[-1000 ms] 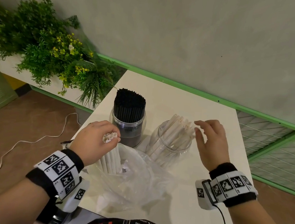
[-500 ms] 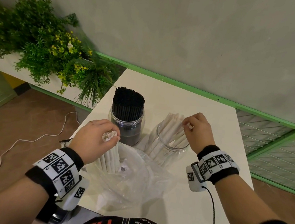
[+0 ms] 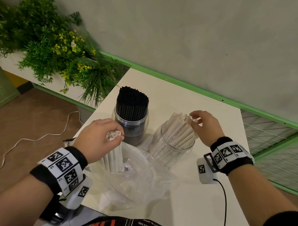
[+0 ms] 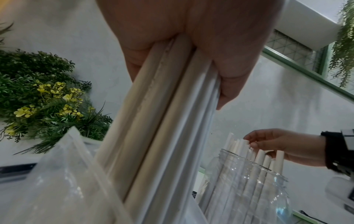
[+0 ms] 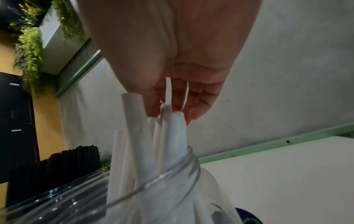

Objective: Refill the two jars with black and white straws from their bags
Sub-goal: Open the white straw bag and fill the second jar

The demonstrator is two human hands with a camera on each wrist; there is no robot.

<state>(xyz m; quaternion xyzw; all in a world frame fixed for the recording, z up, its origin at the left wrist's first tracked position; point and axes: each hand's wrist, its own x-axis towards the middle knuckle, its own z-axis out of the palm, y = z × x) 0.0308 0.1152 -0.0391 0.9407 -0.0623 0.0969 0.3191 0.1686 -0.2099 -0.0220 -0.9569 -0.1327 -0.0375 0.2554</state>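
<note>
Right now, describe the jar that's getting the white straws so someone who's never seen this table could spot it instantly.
On the white table by the green-trimmed wall stand two clear jars. The one you want is the right-hand one, under the right hand. Unlike its neighbour, packed with upright black straws, it holds white straws leaning loosely.

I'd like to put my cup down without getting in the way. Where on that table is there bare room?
Bare table lies behind both jars toward the green wall rail, and near the front right corner under the right forearm. It is crowded in the middle: black straw jar, white straw jar, crumpled plastic bag and both hands.
</note>
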